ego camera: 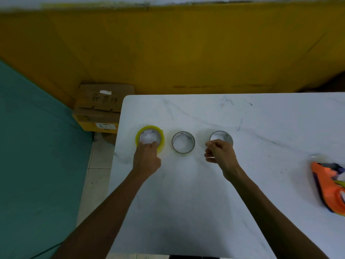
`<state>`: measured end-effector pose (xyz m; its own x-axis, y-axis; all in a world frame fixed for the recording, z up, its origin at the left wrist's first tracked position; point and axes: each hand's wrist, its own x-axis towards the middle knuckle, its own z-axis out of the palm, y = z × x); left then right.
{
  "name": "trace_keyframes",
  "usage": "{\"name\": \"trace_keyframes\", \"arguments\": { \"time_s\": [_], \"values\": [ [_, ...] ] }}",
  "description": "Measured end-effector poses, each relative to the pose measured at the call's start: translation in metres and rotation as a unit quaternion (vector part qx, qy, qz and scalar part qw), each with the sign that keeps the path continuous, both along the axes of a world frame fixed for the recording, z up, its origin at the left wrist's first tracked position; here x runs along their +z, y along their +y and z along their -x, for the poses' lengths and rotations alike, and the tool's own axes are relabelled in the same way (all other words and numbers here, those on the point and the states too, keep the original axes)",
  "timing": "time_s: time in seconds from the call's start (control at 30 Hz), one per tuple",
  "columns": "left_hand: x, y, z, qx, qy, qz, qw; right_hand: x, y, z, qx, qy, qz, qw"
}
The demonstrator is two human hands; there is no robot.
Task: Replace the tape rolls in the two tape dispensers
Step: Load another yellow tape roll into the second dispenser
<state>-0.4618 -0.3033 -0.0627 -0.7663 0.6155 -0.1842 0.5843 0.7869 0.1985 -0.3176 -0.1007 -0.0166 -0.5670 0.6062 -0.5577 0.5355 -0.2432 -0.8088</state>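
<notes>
A white marble-patterned table (186,193) carries 3 tape rolls laid flat in a row, cores facing up. Positions below are given relative to the middle roll (183,142), a nearly spent roll with a thin clear layer on a grey core.

Left of the middle roll, well apart from it, lies the yellow roll (147,130), which has the thickest tape layer of the 3. The person's left hand (146,159) is on the near side of this roll: the fingertips (149,145) reach over the near rim into the core, and the grip is closed on that rim. The roll rests on the table.

Right of the middle roll, at a similar spacing, lies the right roll (223,136), also thin and grey-cored. The right hand (220,153) sits at its near edge with the fingers curled into a loose fist. The knuckles cover the near rim, so contact and grip on this roll cannot be determined.

Far right of the middle roll, at the table's right edge, lies an orange tape dispenser (328,186), blurred and partly cut off by the frame.

Beyond the table's left corner, cardboard boxes (104,107) are stacked on the floor against a yellow wall (186,49).
</notes>
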Motion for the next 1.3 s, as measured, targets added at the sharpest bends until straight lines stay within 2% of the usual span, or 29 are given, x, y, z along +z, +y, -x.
{"name": "trace_keyframes", "arguments": {
  "time_s": [0.17, 0.23, 0.3, 0.37, 0.47, 0.6, 0.97, 1.3],
  "values": [
    [0.005, 0.0, -0.003, 0.006, 0.019, 0.026, 0.999, -0.003, 0.001, -0.013, -0.001, -0.006, 0.002, 1.0],
    [0.012, 0.002, -0.002, 0.038, -0.007, -0.007, 0.999, 0.001, 0.002, -0.015, -0.006, -0.005, 0.001, 1.0],
    [0.027, 0.007, 0.0, 0.102, -0.076, -0.075, 0.989, 0.008, 0.003, -0.014, -0.01, -0.003, 0.004, 1.0],
    [0.046, 0.013, 0.005, 0.178, -0.172, -0.166, 0.955, 0.021, 0.001, -0.009, -0.007, 0.006, 0.011, 1.0],
    [0.083, 0.025, 0.0, 0.267, -0.291, -0.306, 0.867, 0.047, -0.007, 0.004, 0.004, 0.039, 0.017, 0.999],
    [0.113, 0.03, -0.017, 0.267, -0.331, -0.367, 0.827, 0.077, -0.025, 0.018, 0.052, 0.085, 0.016, 0.995],
    [0.139, 0.04, -0.051, 0.266, -0.358, -0.381, 0.81, 0.094, -0.048, 0.021, 0.11, 0.083, -0.009, 0.99],
    [0.154, 0.105, -0.103, 0.261, -0.376, -0.364, 0.811, 0.099, 0.006, -0.026, 0.074, 0.076, -0.017, 0.994]
  ]
}}
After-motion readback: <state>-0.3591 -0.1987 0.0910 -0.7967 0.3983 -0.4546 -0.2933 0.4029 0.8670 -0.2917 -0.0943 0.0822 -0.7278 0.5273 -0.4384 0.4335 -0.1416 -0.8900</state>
